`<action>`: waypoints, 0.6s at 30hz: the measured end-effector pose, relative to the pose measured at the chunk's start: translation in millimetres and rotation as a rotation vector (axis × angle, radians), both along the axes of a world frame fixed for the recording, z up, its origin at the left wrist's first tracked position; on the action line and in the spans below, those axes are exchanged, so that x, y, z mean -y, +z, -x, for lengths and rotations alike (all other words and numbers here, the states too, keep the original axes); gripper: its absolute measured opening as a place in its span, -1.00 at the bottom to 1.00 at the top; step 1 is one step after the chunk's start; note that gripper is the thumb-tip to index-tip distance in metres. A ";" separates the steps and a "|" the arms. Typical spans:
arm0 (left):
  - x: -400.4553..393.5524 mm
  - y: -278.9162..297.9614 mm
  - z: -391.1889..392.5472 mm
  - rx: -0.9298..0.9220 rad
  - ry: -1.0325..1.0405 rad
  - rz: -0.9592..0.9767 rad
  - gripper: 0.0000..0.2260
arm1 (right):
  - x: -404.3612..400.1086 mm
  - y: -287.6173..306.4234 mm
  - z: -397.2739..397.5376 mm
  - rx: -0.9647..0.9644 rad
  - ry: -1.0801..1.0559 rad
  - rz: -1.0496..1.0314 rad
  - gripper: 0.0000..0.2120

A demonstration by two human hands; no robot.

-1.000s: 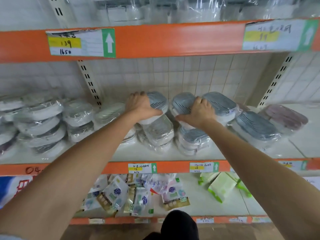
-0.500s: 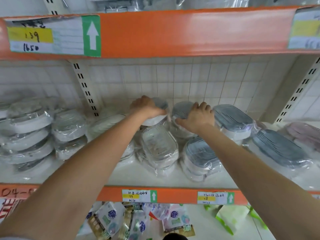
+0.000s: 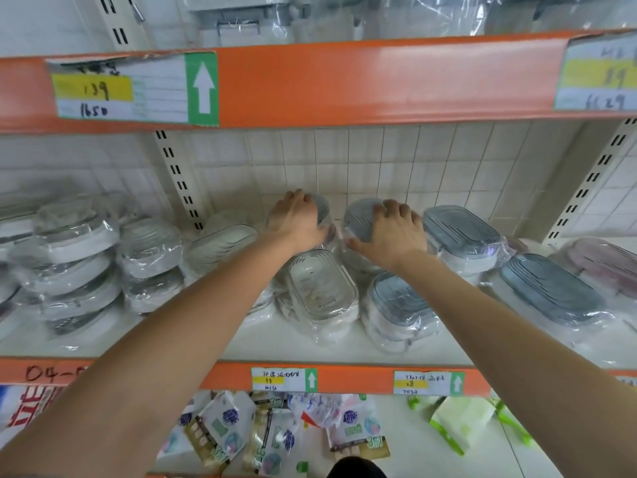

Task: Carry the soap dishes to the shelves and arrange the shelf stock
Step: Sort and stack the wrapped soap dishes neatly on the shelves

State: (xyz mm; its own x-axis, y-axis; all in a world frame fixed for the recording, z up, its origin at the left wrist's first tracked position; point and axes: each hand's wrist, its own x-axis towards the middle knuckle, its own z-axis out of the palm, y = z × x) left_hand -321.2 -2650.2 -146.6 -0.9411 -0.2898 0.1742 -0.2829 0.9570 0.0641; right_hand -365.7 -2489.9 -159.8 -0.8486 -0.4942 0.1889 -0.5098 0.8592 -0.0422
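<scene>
1. Two hands up at the back of the mid shelf (image 3: 310, 343): left hand (image 3: 297, 219) curled over a wrapped grey-lid soap dish (image 3: 322, 207), right hand (image 3: 391, 229) gripping a 2nd grey dish (image 3: 362, 215) just beside it. Both dishes sit atop short stacks near the tiled back wall (image 3: 379, 160).
2. Around them: clear-lid dish (image 3: 322, 288) in front of the L hand, grey dish stack (image 3: 396, 305) in front of the R hand, more grey dishes to the R (image 3: 462, 232) and (image 3: 551, 288), a pinkish one (image 3: 606, 267) at far R.
3. Left side: stacks of white/clear dishes in plastic (image 3: 76, 257) and (image 3: 151, 260); slotted upright (image 3: 179, 181) behind them.
4. In the way: front-row dishes sit under both forearms (arms reach over them); orange rail (image 3: 344, 81) of the shelf above hangs close overhead, w/ tag "139 / 1650" (image 3: 131, 88).
5. Below: sachet packs (image 3: 241, 432) and green-trim bags (image 3: 462, 419) on the lower shelf.
6. Vs 0.5 s ago: hands on the same two dishes, grip unchanged; L hand looks a bit further over its lid. View shifted slightly, so upper rail sits lower in frame.
</scene>
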 end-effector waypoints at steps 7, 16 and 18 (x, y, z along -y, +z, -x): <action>-21.8 8.0 -30.1 -0.013 -0.116 0.119 -0.61 | -4.9 15.5 -31.7 0.033 0.165 -0.041 -0.42; -39.9 25.5 -84.9 0.135 -0.193 0.030 -0.60 | -22.7 35.3 -70.7 0.222 0.171 -0.080 -0.53; -43.9 33.9 -100.1 0.190 -0.227 0.011 -0.60 | -29.2 41.4 -86.2 0.263 0.197 -0.146 -0.46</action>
State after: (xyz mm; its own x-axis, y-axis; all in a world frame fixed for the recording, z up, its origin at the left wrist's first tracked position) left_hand -221.1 -2606.3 -112.6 -0.9977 -0.0671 -0.0094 -0.0673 0.9975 0.0199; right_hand -279.5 -2460.7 -118.3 -0.7447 -0.6586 -0.1080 -0.6541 0.7524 -0.0777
